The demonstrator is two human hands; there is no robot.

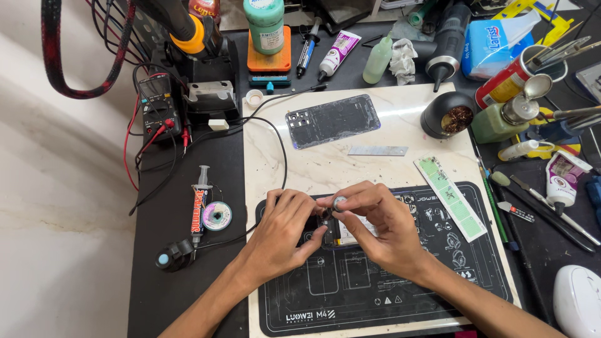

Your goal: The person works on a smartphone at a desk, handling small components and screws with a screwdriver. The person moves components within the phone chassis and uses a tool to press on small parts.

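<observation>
opened phone (350, 233) lies beneath both hands' fingertips.

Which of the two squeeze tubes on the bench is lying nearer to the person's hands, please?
The white tube at the right edge, with its nozzle pointing down, lies nearer the right hand. The purple-labelled tube lies at the far end of the bench.

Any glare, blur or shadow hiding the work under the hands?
Head view: sharp, evenly lit, soft shadows; mild sheen on the pale marble slab; left hand and right hand themselves cover most of the opened dark phone.
</observation>
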